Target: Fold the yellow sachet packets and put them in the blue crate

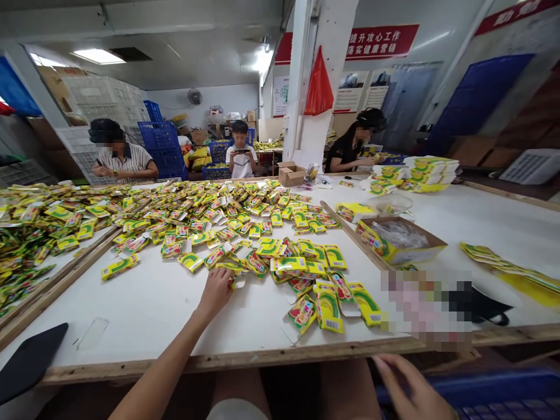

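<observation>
My left hand [217, 287] is at the near edge of a heap of small yellow-and-green printed boxes [245, 213]. Its fingers curl around one small yellow box [238, 284], which they mostly cover. To the right of this hand lie more boxes of the same kind, such as one [328, 306] face down near the table's front edge. Below that edge my right hand [409, 386] hangs over a blue plastic crate [494, 391]. Its fingers look stretched and apart, and nothing shows between them.
Wooden strips [61, 277] divide the white table [144, 315]. An open carton [402, 248] holds clear plastic bags. Flattened yellow packaging [511, 265] and stacked display boxes [431, 173] lie right. A black flat object [32, 361] overhangs the left corner. Several people sit across the table.
</observation>
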Action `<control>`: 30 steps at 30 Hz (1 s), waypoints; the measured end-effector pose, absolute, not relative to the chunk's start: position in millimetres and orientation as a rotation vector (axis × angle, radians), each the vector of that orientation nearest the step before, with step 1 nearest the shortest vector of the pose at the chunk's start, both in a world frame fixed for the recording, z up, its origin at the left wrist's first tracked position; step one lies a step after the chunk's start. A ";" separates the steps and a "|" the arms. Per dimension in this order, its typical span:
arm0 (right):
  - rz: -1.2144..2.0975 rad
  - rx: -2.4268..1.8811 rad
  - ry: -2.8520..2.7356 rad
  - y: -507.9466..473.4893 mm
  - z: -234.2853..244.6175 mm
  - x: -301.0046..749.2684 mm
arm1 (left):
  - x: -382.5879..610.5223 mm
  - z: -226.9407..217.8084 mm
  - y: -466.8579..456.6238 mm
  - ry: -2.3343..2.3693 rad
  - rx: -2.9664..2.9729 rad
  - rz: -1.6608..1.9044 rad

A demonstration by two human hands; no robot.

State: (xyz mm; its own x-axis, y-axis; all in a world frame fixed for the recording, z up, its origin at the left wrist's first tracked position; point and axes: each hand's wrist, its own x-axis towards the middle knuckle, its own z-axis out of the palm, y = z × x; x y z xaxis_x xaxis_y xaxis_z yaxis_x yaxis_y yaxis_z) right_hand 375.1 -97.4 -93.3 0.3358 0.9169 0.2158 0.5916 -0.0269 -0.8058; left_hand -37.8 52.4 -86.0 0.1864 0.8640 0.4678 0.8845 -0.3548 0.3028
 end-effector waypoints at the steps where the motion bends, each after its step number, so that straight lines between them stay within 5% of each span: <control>1: 0.579 -1.665 -1.321 -90.7 -90.1 343.4 | -33.5 -87.4 43.2 -1.788 -2.374 -0.928; 8: 1.205 -1.128 -1.200 -42.6 -98.6 169.8 | 37.3 -101.3 -29.2 -1.927 -2.433 -1.539; 22: 1.111 -1.008 -1.334 -23.5 -100.9 182.5 | 22.1 -99.4 -35.0 -2.073 -2.672 -2.258; 30: 1.113 -1.030 -1.605 -11.3 -95.8 176.7 | 1.6 -97.0 -28.9 -2.222 -2.724 -2.156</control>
State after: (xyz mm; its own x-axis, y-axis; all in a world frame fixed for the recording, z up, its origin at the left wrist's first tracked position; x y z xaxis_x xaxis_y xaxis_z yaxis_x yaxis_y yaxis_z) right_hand 176.7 -11.3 -95.8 -0.2480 0.9458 0.2096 0.1356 0.2481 -0.9592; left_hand 1.6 -28.9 -97.0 0.1231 0.9884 0.0891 0.1190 -0.1038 0.9874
